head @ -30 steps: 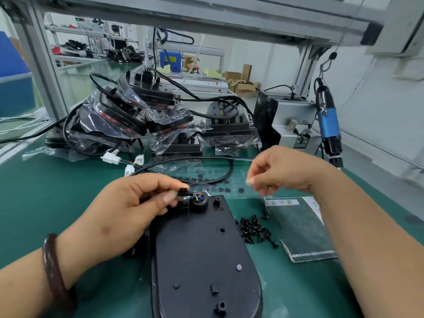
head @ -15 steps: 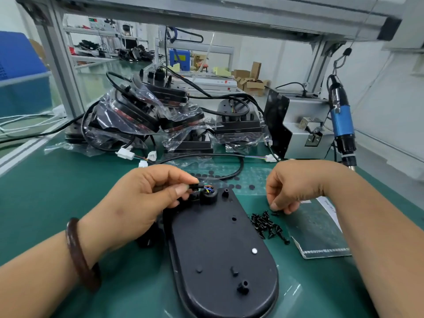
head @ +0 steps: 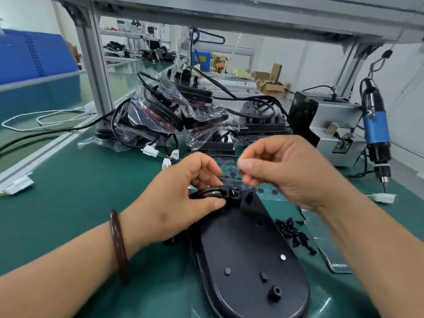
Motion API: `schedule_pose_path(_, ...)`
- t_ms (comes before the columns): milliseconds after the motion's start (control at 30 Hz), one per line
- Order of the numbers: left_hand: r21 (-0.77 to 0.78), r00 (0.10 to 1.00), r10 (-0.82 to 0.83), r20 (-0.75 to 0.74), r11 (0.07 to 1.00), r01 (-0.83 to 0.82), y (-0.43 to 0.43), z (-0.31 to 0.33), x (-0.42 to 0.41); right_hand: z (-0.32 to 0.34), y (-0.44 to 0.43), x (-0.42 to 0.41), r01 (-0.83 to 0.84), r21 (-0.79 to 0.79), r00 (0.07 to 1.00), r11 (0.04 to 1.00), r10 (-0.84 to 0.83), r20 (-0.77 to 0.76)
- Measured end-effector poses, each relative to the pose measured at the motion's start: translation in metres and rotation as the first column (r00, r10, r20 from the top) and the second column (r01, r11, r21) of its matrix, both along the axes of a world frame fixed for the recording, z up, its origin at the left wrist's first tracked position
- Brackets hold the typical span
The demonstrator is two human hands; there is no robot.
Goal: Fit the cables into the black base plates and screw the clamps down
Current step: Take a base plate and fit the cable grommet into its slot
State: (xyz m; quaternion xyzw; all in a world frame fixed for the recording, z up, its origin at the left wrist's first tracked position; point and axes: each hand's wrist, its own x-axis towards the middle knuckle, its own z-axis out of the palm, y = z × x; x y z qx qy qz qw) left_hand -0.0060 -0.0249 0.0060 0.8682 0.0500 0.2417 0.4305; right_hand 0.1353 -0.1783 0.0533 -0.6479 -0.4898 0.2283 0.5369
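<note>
A black oval base plate [head: 247,249] lies on the green mat in front of me. My left hand [head: 179,203] grips the black cable [head: 204,192] and holds its end, with coloured wires showing, at the clamp post [head: 232,196] on the plate's far end. My right hand [head: 291,171] hovers just above and to the right of that post. Its thumb and forefinger are pinched together on what looks like a small screw, mostly hidden by the fingertips. A heap of loose black screws [head: 293,232] lies right of the plate.
A blue electric screwdriver [head: 376,131] hangs at the right beside a grey box [head: 332,131]. Bagged black plates with cables [head: 174,115] are piled behind my hands. A dark booklet [head: 332,255] lies right of the screws, and a white connector [head: 383,198] lies farther right.
My right hand dipped to the screw heap, then rose up and left with its fingertips pinched, ending above the clamp post. My left hand kept the cable at the plate's end.
</note>
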Motion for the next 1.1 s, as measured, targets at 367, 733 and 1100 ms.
schedule_pose_path(367, -0.029, 0.996, 0.057, 0.073, 0.998, -0.055, -0.006, 0.0, 0.0, -0.015, 0.014, -0.016, -0.013, 0.004, 0.996, 1.0, 0.013, 0.093)
schedule_pose_path(733, -0.08, 0.996, 0.03, 0.086, 0.997, -0.023, -0.005, -0.001, 0.001, -0.017, 0.012, -0.019, -0.031, -0.01, 0.994, 0.999, 0.032, 0.107)
schedule_pose_path(1100, -0.085, 0.996, 0.046, 0.083, 0.996, -0.038, -0.004, -0.002, 0.002, -0.024, 0.017, -0.02, 0.082, 0.056, 0.996, 0.995, -0.08, -0.026)
